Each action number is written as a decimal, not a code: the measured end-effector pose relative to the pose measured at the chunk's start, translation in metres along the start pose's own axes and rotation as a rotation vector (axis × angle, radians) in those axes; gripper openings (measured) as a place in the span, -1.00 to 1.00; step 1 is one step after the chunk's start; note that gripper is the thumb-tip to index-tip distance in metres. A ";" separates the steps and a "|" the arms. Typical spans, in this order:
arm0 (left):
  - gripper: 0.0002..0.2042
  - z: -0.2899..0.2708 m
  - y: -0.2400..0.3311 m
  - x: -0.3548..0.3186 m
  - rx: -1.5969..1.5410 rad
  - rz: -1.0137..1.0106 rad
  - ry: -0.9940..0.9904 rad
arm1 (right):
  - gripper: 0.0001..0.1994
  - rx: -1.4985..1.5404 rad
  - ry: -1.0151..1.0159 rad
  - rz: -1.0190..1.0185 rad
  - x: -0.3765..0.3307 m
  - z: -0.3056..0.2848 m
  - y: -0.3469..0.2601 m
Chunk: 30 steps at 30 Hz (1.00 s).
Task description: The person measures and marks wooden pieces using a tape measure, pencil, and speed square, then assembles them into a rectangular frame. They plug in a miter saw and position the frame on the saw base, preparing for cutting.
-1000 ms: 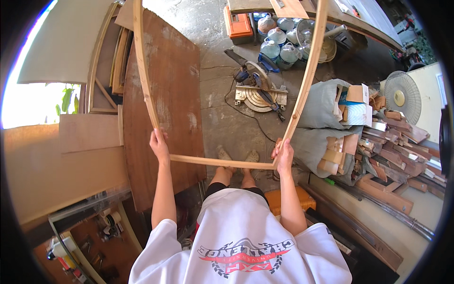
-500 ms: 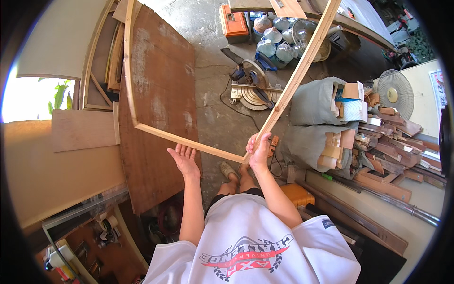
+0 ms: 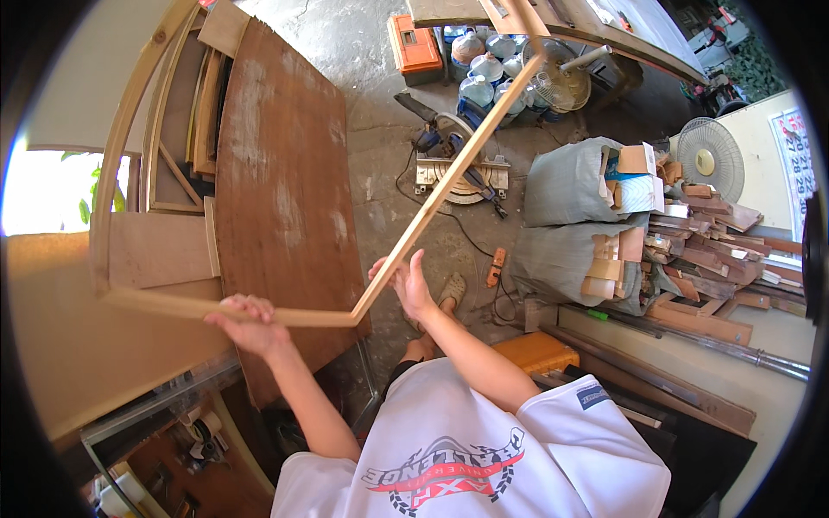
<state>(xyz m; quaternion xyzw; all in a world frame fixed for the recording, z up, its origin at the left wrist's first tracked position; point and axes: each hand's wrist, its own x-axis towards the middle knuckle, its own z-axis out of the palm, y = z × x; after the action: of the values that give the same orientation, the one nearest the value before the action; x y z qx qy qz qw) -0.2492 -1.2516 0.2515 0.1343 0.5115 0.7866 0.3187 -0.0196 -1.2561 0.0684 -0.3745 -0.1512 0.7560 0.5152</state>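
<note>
A large, thin wooden frame (image 3: 449, 177) of pale strips is held up in front of me, tilted to the left. My left hand (image 3: 250, 326) has its fingers curled around the near strip, left of the near right corner. Just above that corner, my right hand (image 3: 406, 283) supports the long right strip. Its fingers pass behind the wood, with the thumb raised apart from it. The frame's far side runs out past the top edge of the view.
A brown plywood sheet (image 3: 281, 190) leans at left. Ahead on the floor are a miter saw (image 3: 462, 164), its cord and an orange power strip (image 3: 496, 268). Sacks of wood scraps (image 3: 574, 259) stand at right. A workbench (image 3: 570, 30) is at the back.
The frame has swung left and tilted, its near left corner now well past the plywood. My left hand has closed on the near strip; my right hand has moved left and loosened its grip.
</note>
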 end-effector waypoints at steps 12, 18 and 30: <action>-0.50 -0.052 0.029 0.007 0.666 0.390 0.144 | -0.55 -0.965 0.540 0.542 -0.090 -0.331 -0.031; -0.54 0.011 -0.019 0.018 0.869 0.441 0.269 | -0.53 -1.387 0.687 0.475 -0.037 -0.425 -0.042; -0.59 0.028 -0.208 0.112 1.338 0.652 0.133 | -0.38 -1.542 0.713 0.376 0.265 -0.608 0.002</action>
<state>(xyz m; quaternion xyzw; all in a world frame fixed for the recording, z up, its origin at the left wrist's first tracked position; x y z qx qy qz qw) -0.2439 -1.1030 0.0652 0.3967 0.8333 0.3684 -0.1120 0.3685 -1.1165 -0.4512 -0.8522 -0.3863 0.3530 0.0012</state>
